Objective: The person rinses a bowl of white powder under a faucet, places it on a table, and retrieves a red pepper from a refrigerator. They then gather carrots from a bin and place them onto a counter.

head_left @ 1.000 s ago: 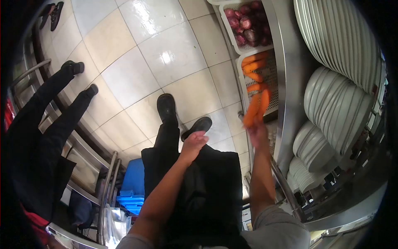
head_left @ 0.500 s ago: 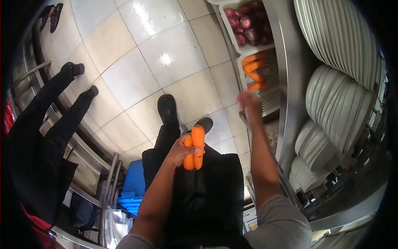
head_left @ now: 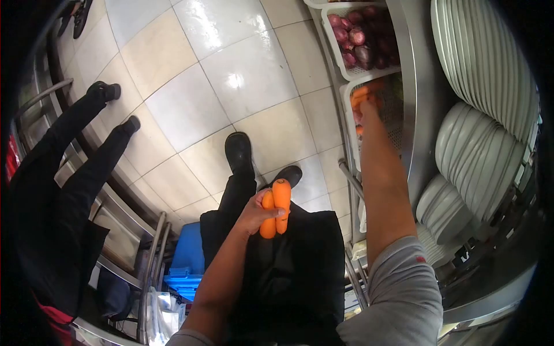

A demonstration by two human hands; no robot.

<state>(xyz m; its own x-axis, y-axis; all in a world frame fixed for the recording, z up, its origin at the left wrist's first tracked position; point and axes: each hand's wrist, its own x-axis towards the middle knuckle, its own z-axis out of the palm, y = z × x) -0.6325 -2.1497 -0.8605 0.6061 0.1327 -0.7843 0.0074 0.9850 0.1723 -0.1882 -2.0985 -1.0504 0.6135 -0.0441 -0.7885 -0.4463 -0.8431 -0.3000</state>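
Two orange carrots are clasped side by side in my left hand, above my dark apron, with the thumb across them. On the right, my right arm stretches into a white perforated basket that holds more carrots. My right hand is among those carrots; its fingers are mostly hidden and blurred, so what it touches or grips cannot be made out.
A basket of red onions sits beyond the carrot basket. Stacked white plates line the right side behind a metal edge. A person in dark trousers stands at left, near a blue box.
My right hand has moved forward from the near side of the carrot basket to in among the carrots. My left hand still holds the two carrots. The view has shifted slightly.
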